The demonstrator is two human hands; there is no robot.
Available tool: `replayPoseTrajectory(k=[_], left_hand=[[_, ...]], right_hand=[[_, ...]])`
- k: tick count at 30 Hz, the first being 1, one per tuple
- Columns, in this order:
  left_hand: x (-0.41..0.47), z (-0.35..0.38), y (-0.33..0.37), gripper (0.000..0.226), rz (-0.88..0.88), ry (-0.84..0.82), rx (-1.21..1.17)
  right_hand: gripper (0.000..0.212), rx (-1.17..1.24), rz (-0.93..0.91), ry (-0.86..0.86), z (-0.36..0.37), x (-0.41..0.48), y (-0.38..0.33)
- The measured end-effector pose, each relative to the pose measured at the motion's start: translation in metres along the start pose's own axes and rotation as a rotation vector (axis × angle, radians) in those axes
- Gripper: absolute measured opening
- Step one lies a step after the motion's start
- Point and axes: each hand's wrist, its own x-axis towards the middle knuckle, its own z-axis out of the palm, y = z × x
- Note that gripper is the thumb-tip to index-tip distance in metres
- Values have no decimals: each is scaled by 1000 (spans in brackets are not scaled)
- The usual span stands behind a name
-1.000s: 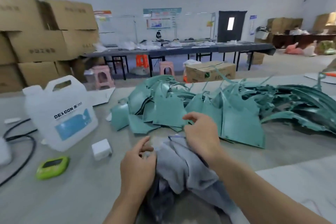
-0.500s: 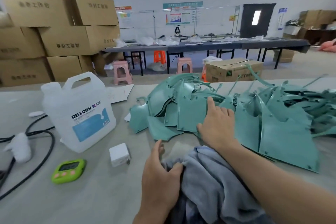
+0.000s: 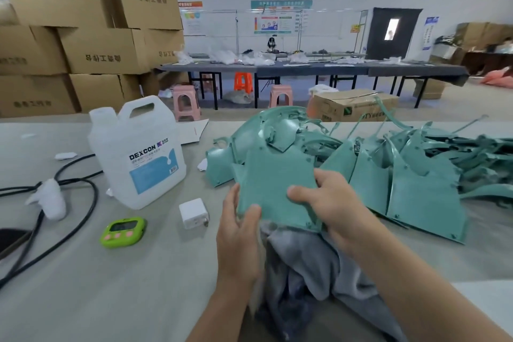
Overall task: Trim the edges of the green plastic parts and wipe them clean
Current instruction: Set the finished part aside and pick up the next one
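Observation:
A flat green plastic part is held up in front of me, just above the table. My left hand grips its lower left edge with the thumb on its face. At its lower right edge, my right hand pinches the part, thumb on top. A crumpled grey cloth lies under both hands on the table. Behind and to the right spreads a pile of several more green plastic parts, some with thin trailing strips.
On the grey table stand a white DEXCON jug, a small white charger block, a green timer and black cables. Cardboard boxes stack at the far left; stools and long tables stand behind.
My right hand reached onto the pile and drew one green part back. My left hand left the cloth and took the part's other edge. The view shifted left.

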Motion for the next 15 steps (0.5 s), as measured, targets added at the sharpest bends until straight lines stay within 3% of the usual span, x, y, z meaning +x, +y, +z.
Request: replayPoseTrajectory(k=[2, 5, 8, 10, 12, 15], left_hand=[[-2, -8, 4, 43, -53, 21, -158], [-4, -20, 9, 23, -285, 56, -432], [-5, -28, 14, 20, -465, 40, -663], [-2, -33, 14, 20, -518, 74, -736], [0, -37, 15, 27, -545, 94, -767], [4, -42, 19, 33, -551, 56, -816]], right_hand=[[13, -63, 24, -59, 8, -17, 8], [5, -277, 22, -91, 16, -35, 13], [26, -480, -136, 78, 9, -45, 11], [21, -656, -283, 200, -5, -53, 4], [48, -1037, -308, 161, -23, -59, 4], [98, -1407, -129, -120, -34, -60, 17]])
